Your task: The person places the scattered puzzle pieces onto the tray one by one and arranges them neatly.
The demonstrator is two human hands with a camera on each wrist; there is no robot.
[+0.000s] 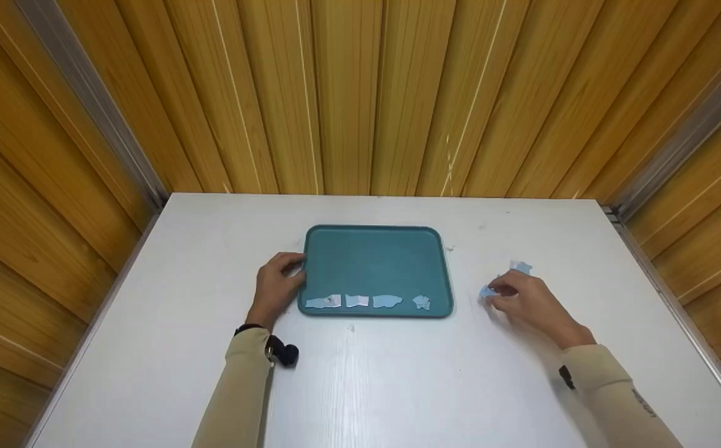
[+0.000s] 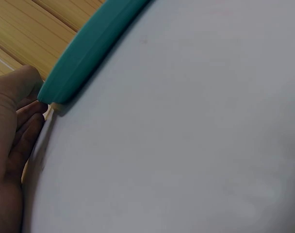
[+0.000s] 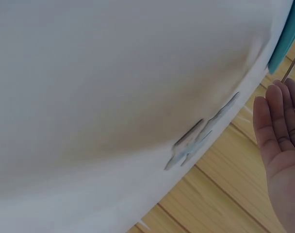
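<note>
A teal tray lies on the white table, with several flat light-blue pieces of irregular outline in a row along its near edge. My left hand grips the tray's left rim; in the left wrist view the fingers reach under the rim from its end. To the right of the tray, my right hand pinches a flat light-blue piece between thumb and fingertips. Seen edge-on in the right wrist view, that piece is thin. Another light-blue piece lies just beyond the right hand.
The white table carries the tray and the loose pieces. Wood-patterned panels stand behind it and on both sides, with grey metal strips at the corners. In the right wrist view, thin pieces lie on the tabletop.
</note>
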